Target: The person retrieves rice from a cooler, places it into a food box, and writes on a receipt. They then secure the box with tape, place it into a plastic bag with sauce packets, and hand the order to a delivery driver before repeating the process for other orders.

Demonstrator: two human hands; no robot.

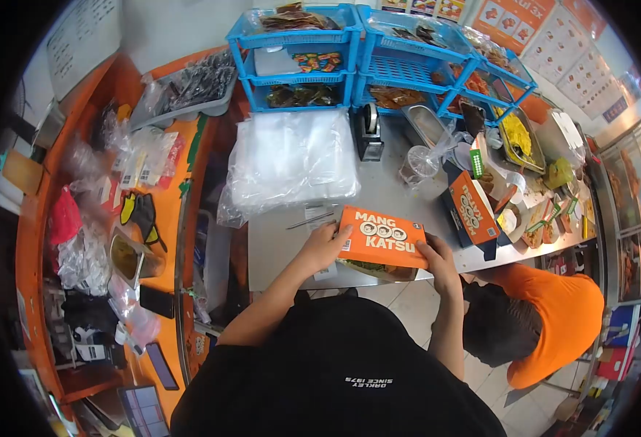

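An orange food box (pixel 382 239) printed "MANG KATSU" is between my two hands at the near edge of the metal counter. My left hand (pixel 323 247) grips its left side, thumb on the top panel. My right hand (pixel 441 262) is closed on the right side. Under the front edge of the orange lid, some green and brown food (pixel 379 269) shows in the box; the rest is covered. A thin metal stick-like tool (pixel 310 221) lies on the counter beside my left hand.
A stack of clear plastic bags (pixel 295 156) and a black tape dispenser (pixel 370 132) stand behind the box. Blue tiered baskets (pixel 299 79) line the back. Another open orange box (pixel 472 211) sits to the right, above a crouching person in orange (pixel 561 313). A phone (pixel 157 301) lies left.
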